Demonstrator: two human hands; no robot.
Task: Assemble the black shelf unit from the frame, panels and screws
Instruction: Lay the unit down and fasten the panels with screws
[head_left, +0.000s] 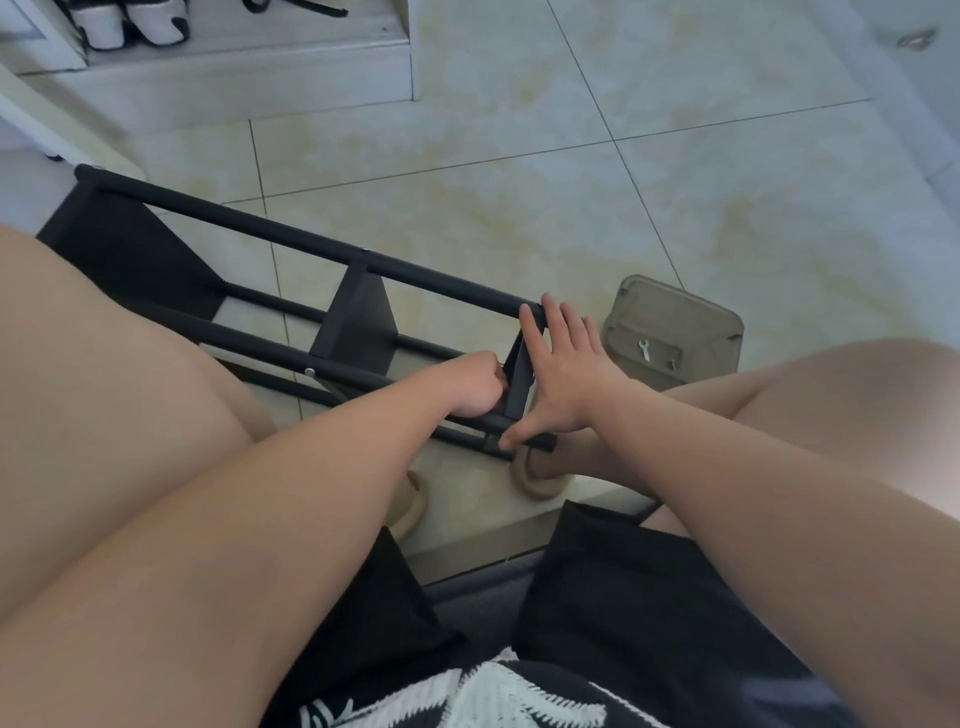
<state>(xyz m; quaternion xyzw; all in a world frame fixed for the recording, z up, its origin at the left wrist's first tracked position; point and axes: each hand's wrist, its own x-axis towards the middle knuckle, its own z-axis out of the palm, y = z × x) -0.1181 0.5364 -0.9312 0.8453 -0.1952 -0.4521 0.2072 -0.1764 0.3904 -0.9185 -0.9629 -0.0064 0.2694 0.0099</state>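
Observation:
The black shelf unit (291, 239) lies on its side on the tiled floor between my knees, its tubes running from upper left to lower right. A black panel (358, 317) sits mid-frame, another larger one (130, 249) at the far left end. My left hand (475, 387) is curled into a fist against the inner face of the end panel (519, 379); what it holds is hidden. My right hand (558, 369) lies flat with spread fingers on the outer side of that end panel, thumb touching the lower tube (540, 445).
A beige plastic lid (675, 312) lies on the floor right of the frame, holding a small silver wrench (644, 349) and a screw (672, 364). My feet in beige slippers (535, 475) are under the frame. White furniture with shoes stands at the upper left.

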